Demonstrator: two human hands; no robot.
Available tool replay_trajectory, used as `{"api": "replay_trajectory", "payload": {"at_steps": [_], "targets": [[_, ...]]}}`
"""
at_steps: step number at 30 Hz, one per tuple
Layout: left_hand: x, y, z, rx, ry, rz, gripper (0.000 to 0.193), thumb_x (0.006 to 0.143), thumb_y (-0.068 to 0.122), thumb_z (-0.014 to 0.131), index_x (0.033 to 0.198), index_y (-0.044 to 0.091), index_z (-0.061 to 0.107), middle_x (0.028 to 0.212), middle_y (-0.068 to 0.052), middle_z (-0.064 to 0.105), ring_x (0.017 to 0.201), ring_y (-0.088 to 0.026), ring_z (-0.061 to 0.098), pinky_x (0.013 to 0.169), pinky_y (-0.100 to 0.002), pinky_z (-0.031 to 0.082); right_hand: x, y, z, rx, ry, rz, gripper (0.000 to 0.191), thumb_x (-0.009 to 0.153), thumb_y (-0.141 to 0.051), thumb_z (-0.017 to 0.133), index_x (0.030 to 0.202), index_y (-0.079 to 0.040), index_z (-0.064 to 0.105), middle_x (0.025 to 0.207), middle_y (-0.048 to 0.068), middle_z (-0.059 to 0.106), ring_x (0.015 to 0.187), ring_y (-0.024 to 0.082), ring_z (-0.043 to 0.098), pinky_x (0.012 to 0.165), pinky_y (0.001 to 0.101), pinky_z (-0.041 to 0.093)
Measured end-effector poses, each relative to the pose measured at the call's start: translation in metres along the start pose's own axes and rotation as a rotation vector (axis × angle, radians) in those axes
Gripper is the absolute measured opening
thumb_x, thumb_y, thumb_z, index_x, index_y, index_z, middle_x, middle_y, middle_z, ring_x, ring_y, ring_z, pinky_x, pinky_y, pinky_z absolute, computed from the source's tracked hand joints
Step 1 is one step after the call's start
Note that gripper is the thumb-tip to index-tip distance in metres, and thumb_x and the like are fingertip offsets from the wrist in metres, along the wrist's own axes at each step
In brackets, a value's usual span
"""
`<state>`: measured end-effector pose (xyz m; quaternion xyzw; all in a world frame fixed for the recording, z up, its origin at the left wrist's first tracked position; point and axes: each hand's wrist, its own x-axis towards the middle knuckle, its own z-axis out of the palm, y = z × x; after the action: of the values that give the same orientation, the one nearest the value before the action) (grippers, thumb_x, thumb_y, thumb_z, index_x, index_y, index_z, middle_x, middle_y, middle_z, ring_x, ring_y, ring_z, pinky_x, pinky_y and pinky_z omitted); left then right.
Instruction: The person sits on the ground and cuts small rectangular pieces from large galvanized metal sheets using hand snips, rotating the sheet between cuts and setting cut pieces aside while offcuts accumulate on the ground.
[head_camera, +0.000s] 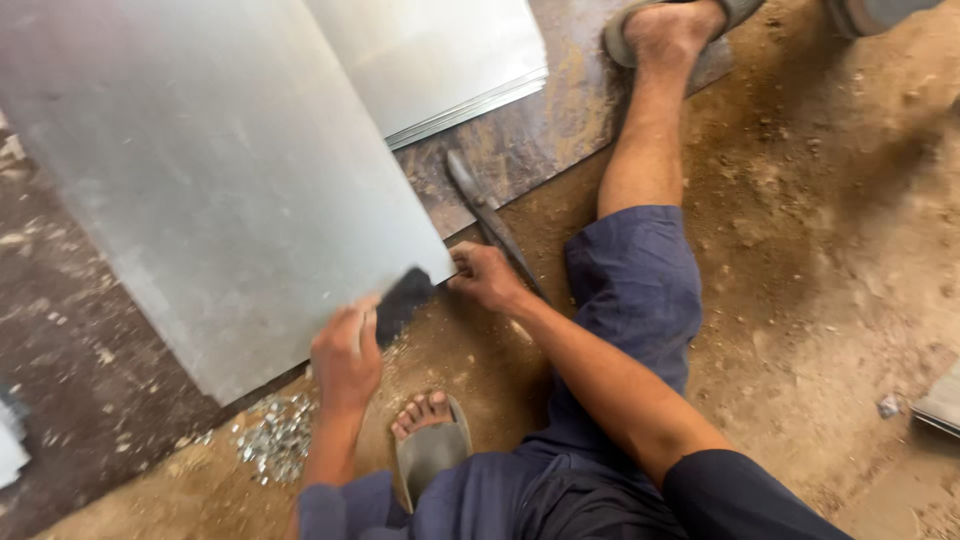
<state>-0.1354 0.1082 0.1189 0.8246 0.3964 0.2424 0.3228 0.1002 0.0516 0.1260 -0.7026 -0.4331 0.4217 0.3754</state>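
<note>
Fingers (462, 262) of both hands grip the metal sheet's (220, 190) near edge.

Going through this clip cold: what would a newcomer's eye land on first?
First the big grey metal sheet filling the upper left, tilted over the dark floor plate. At its lower right corner both hands meet: the left hand presses a black block to the edge, and the right hand grips the corner. Shiny metal scraps lie below the left wrist.

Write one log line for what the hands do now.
left hand: holds dark block | right hand: grips metal sheet corner
</note>
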Motion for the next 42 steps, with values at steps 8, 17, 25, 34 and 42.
{"api": "replay_trajectory", "payload": {"at_steps": [8, 17, 25, 34, 42], "targets": [[0.052, -0.006, 0.03, 0.376, 0.009, 0.124, 0.032, 0.081, 0.018, 0.078, 0.112, 0.017, 0.073, 0.12, -0.013, 0.064, 0.113, -0.031, 0.058, 0.1, -0.054, 0.041, 0.005, 0.017, 0.008, 0.027, 0.021, 0.147, 0.034, 0.083, 0.0, 0.076, 0.116, 0.0, 0.068, 0.111, 0.011, 0.075, 0.098, 0.018, 0.073, 0.09, 0.029, 0.061], [0.021, -0.022, 0.039, 0.253, -0.081, 0.282, 0.033, 0.078, 0.012, 0.084, 0.109, 0.015, 0.073, 0.134, -0.002, 0.059, 0.129, -0.024, 0.05, 0.11, -0.046, 0.037, 0.008, 0.041, 0.011, 0.068, 0.014, 0.186, 0.028, 0.085, -0.001, 0.078, 0.112, 0.002, 0.069, 0.104, 0.009, 0.076, 0.092, 0.014, 0.072, 0.082, 0.0268, 0.061], [0.019, -0.031, 0.042, 0.265, -0.086, 0.294, 0.034, 0.076, 0.013, 0.085, 0.109, 0.017, 0.076, 0.135, 0.0, 0.061, 0.129, -0.022, 0.051, 0.11, -0.044, 0.037, 0.008, 0.044, 0.01, 0.002, 0.026, 0.133, 0.029, 0.083, -0.002, 0.081, 0.11, 0.002, 0.071, 0.103, 0.011, 0.077, 0.092, 0.017, 0.072, 0.083, 0.0305, 0.059], [0.02, -0.039, 0.049, 0.306, -0.087, 0.321, 0.021, 0.083, 0.017, 0.082, 0.103, 0.018, 0.079, 0.138, -0.001, 0.058, 0.129, -0.023, 0.048, 0.111, -0.044, 0.036, 0.009, 0.042, 0.008, 0.007, -0.007, 0.173, 0.025, 0.085, -0.011, 0.082, 0.105, 0.0, 0.072, 0.094, 0.01, 0.076, 0.083, 0.015, 0.069, 0.077, 0.0274, 0.056], [-0.016, 0.023, 0.05, -0.173, 0.036, 0.034, 0.035, 0.085, 0.033, 0.08, 0.109, 0.009, 0.071, 0.116, -0.013, 0.064, 0.111, -0.031, 0.058, 0.097, -0.048, 0.049, 0.007, 0.038, 0.016, 0.275, 0.076, 0.337, 0.011, 0.087, -0.009, 0.077, 0.081, -0.002, 0.071, 0.073, 0.003, 0.069, 0.065, 0.009, 0.06, 0.06, 0.0258, 0.049]]}}
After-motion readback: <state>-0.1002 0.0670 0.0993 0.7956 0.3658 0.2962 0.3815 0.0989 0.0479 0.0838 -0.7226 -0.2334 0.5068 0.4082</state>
